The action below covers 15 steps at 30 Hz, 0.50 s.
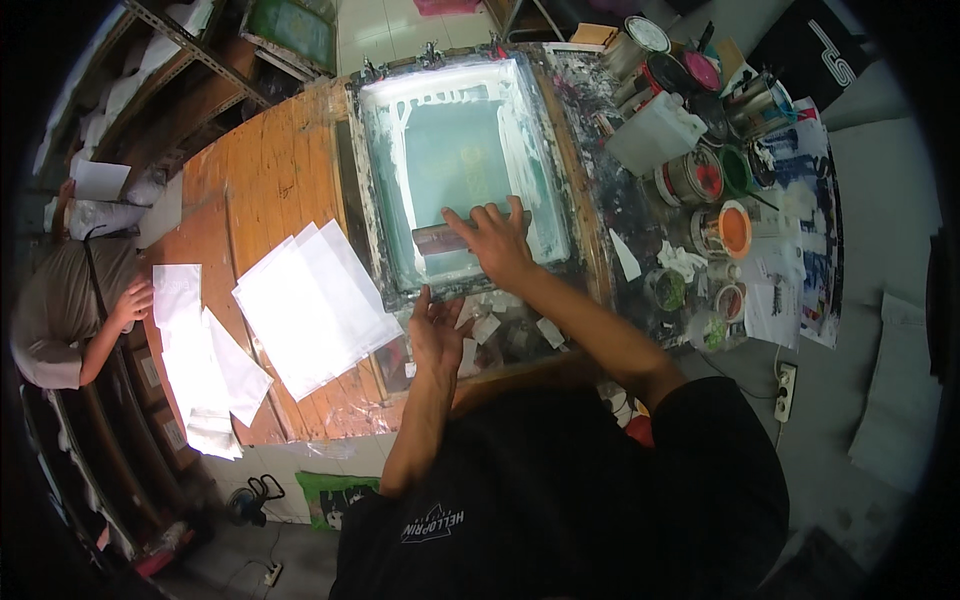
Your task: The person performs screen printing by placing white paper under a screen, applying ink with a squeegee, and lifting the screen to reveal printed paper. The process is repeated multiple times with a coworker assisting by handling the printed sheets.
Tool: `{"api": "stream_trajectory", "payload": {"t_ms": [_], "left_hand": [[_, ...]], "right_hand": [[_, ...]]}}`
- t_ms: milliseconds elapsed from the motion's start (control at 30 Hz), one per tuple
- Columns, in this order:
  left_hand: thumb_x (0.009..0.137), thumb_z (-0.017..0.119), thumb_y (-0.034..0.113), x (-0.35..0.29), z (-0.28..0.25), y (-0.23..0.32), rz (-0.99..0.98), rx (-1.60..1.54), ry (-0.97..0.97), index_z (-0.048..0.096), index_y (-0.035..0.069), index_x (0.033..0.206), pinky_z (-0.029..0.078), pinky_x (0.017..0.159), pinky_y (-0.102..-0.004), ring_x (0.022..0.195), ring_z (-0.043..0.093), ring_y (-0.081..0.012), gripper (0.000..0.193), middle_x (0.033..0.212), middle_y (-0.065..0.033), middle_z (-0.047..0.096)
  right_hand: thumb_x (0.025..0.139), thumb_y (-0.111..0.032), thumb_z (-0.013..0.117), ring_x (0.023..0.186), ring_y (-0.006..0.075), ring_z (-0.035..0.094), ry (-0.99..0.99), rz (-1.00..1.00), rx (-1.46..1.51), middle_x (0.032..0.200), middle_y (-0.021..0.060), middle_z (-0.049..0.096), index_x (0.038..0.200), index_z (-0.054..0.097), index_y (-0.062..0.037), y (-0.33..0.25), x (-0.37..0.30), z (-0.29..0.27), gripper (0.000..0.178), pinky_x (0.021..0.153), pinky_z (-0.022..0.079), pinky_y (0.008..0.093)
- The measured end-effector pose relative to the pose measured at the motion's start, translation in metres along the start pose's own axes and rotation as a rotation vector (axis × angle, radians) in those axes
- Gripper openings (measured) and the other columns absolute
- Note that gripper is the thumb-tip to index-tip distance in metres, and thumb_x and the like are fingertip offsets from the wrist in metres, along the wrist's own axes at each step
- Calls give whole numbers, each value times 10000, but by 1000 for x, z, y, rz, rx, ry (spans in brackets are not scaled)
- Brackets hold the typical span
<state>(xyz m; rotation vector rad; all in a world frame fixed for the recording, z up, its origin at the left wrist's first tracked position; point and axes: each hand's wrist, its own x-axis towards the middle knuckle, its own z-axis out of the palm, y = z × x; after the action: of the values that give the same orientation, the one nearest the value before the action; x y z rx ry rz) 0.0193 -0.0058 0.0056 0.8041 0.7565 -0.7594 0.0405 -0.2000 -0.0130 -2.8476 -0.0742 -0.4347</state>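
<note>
A silk-screen printing frame (557, 150) lies on the table before me, its pale green mesh bordered by smeared white. My right hand (497, 243) grips a squeegee (440, 238) that lies across the near part of the mesh. The fingers are bent over its back. At the frame's near edge is my left hand (437, 335), palm turned up and fingers apart. Its fingertips reach the frame's rim; whether they press on it I cannot tell. Left of the frame, a fanned stack of white sheets (312, 305) rests on the wooden tabletop (265, 150).
Paint cans and tubs, including an orange one (735, 230) and a white jug (655, 133), crowd the right side. Metal clamps (430, 55) stand at the frame's far edge. More loose papers (190, 345) lie at the left, where another person's hand (133, 300) touches the table edge.
</note>
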Motion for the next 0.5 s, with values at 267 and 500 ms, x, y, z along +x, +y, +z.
{"api": "stream_trajectory", "payload": {"t_ms": [267, 500], "left_hand": [[1026, 595, 437, -7, 15, 4, 17, 85, 5, 79, -5, 1634, 234, 1187, -704, 1527, 289, -435, 911, 1627, -300, 214], [979, 687, 476, 4, 5, 3, -29, 69, 84, 216, -73, 1540, 253, 1179, -703, 1490, 345, -414, 915, 1581, -296, 265]], "right_hand": [[832, -55, 744, 1065, 243, 608, 106, 39, -143, 1014, 45, 610, 1449, 587, -212, 68, 122, 31, 656, 1144, 148, 794], [860, -97, 781, 1147, 277, 608, -113, 129, -70, 1118, 86, 655, 1469, 552, -233, 116, 197, 40, 665, 1035, 321, 629]]}}
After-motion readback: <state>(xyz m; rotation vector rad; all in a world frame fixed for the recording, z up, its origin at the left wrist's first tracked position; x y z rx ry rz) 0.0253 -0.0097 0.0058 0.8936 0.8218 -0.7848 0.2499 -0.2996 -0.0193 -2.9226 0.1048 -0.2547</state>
